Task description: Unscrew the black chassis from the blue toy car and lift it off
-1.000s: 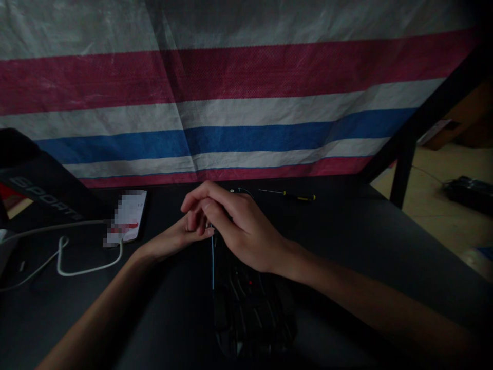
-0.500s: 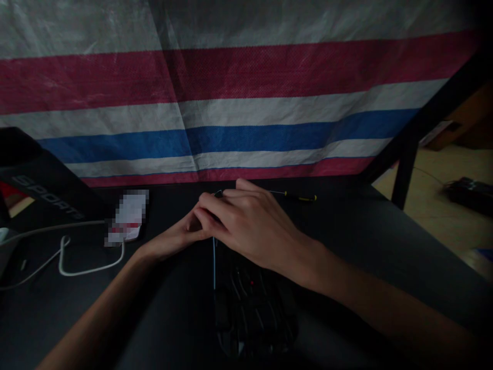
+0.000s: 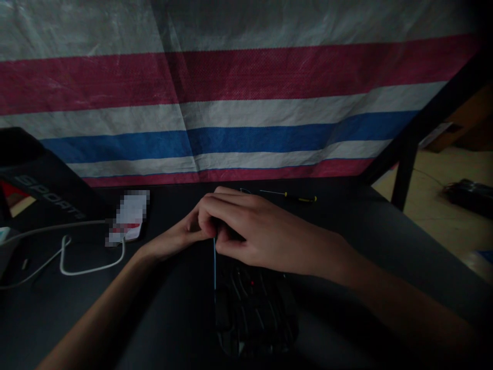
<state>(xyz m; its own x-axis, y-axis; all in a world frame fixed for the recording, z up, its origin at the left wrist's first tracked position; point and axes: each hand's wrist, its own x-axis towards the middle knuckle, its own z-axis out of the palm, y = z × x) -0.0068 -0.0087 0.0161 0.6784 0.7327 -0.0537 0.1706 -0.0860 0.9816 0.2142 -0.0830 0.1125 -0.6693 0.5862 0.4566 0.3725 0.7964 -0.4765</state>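
Observation:
A black ribbed device with a small red light lies lengthwise on the dark table, with a thin blue edge along its left side. Its exact kind is lost in the dim light. At its far end my left hand is closed on the device from the left, its fingertips mostly hidden. My right hand arches over the same end, fingers curled and pinched against the left hand. Whatever sits between the right fingertips is hidden. Just beyond the right knuckles, a thin looped wire shows.
A black-and-yellow screwdriver lies at the back of the table. To the left are a phone on a white cable and a dark box marked SPORTS. A striped sheet hangs behind.
My right hand has turned and dropped slightly, its fingers curling in more. The looped wire and the screwdriver's shaft now show beyond it. My left hand stays almost still.

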